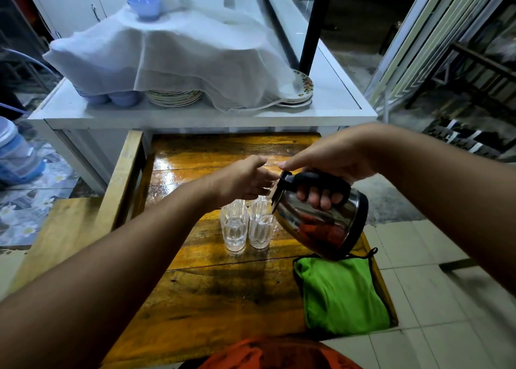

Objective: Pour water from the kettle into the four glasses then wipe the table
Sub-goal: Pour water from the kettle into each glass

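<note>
Wooden table [223, 299] fills the near view, its far planks shining wet, with a white counter [335, 100] of cloth-covered plates beyond. Right side now: the steel kettle [318, 223] is tipped hard to the left, the right hand [329, 167] wrapped tight around its black handle, spout over the cluster of four glasses [247, 226]. Left hand [245, 181] reaches in above the far glasses, fingers curled at a rim by the spout, though what exactly it pinches I cannot tell. Near-left glass looks to hold water; near-right one sits right under the spout. So, pouring is underway, not finished. Green cloth [343, 293] lies folded near right, untouched — wiping is yet to come.
</note>
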A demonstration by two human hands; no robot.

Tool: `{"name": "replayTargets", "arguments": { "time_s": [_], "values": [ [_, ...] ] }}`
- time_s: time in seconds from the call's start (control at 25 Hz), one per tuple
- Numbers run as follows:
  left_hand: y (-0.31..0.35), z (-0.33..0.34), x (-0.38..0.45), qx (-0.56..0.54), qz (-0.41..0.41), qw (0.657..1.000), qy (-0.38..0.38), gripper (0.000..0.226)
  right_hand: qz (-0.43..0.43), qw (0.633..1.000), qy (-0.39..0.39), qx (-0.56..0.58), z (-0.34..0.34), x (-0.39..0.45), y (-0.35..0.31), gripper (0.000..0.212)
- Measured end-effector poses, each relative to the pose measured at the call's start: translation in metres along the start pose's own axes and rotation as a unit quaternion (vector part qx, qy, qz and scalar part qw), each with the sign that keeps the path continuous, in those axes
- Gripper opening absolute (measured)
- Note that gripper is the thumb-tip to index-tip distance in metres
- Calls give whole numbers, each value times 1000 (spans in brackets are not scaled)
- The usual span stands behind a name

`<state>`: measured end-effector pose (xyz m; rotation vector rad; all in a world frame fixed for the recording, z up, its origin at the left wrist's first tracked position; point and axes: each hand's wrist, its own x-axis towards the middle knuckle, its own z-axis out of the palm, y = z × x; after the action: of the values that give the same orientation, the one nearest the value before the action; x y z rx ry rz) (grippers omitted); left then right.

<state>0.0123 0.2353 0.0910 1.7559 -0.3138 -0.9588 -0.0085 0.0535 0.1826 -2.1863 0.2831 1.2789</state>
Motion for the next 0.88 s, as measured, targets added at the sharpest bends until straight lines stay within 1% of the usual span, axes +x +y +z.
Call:
{"name": "replayTargets", "arguments": {
  "time_s": [0.16, 0.36, 0.56, 0.88],
  "values": [
    [-1, 2, -1, -25, -10, 999, 20, 64, 19, 998, 25, -46, -1, 3, -9, 60],
    [-3, 2, -7, -21, -11, 999, 28, 64, 40, 993, 55, -96, 2, 9, -19, 56],
    [-6, 0, -9, -45, -16, 998, 42, 63, 43, 984, 90, -145, 3, 13, -27, 51],
    [-12, -2, -7, -78, -13, 995, 54, 63, 62, 977, 92, -180, 3, 17, -41, 50]
  ]
}}
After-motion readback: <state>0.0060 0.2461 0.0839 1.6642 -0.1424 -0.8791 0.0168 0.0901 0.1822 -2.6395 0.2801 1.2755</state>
